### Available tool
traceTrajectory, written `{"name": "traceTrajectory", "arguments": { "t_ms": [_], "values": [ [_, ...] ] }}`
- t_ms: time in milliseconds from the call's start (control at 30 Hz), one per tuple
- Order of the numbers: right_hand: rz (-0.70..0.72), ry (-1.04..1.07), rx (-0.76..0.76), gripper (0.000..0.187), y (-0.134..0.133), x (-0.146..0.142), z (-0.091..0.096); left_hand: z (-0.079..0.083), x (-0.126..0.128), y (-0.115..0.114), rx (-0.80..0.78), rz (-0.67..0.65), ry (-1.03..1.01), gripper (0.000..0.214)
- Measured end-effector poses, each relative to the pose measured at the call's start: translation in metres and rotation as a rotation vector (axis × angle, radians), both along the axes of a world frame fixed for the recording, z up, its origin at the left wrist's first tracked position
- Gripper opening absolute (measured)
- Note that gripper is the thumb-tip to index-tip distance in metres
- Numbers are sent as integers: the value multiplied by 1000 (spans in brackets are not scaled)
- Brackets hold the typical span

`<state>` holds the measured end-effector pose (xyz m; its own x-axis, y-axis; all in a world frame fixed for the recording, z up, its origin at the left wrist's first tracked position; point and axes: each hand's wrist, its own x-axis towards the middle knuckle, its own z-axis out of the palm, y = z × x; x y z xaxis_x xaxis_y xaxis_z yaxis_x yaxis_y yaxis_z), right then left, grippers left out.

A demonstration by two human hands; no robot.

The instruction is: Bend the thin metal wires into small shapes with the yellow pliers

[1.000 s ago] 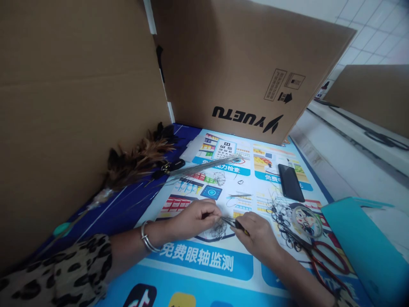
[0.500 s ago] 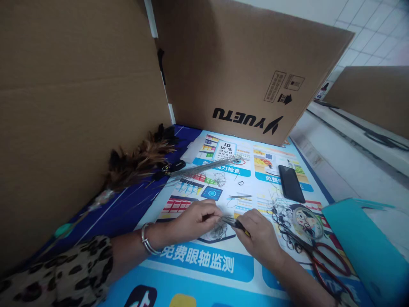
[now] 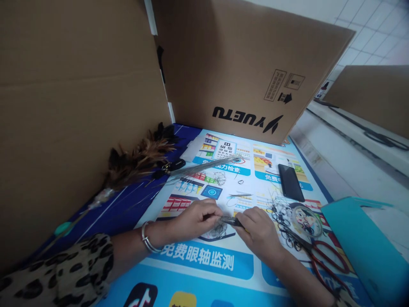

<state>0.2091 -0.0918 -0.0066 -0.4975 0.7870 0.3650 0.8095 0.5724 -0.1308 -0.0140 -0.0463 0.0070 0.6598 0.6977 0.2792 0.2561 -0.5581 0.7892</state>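
My right hand [image 3: 258,230] is closed around a pair of small pliers [image 3: 230,221], its handles mostly hidden in my palm. The metal jaws point left and reach the fingertips of my left hand [image 3: 201,218]. Thumb and forefinger of that hand are pinched together; what they hold is too small to make out. Under the jaws lies a tangle of thin wire [image 3: 217,231]. Just beyond, a few short thin metal pieces [image 3: 241,195] rest on the printed table cover, with a small dark loop [image 3: 240,182] farther back.
Red-handled scissors [image 3: 322,256], several dark rings [image 3: 289,236] and a round clear container [image 3: 306,219] lie right of my hands. Behind them is a black phone [image 3: 291,183]; a teal box [image 3: 364,247] sits rightmost. Long wires [image 3: 207,165] and feathers [image 3: 140,160] lie back left, beside cardboard walls [image 3: 249,55].
The pliers have turned slightly in my right hand, and less of their yellow-marked handle shows. My left hand keeps its pinch in nearly the same place.
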Motion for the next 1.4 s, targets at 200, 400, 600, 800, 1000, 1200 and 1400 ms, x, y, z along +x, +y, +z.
{"name": "traceTrajectory", "arguments": {
  "t_ms": [200,400,600,800,1000,1200,1400],
  "values": [
    [-64,-57,23,25,-2,-3,4,3,1,2,-144,-31,-3,17],
    [-115,-120,43,28,-3,-5,7,4,2,3,-251,-17,-28,16],
    [-145,-165,34,31,-5,-6,6,6,1,4,-287,-22,-27,16],
    [-173,-162,-4,30,-5,-10,12,5,1,4,-289,-5,-19,17],
    [-145,-167,22,28,-6,-8,12,5,1,4,-276,-17,-21,17],
    [-80,-170,56,26,-4,-3,10,6,1,3,-272,-25,-15,16],
    [-25,-162,77,26,-3,-2,8,5,1,4,-279,-44,-22,15]
  ]
}}
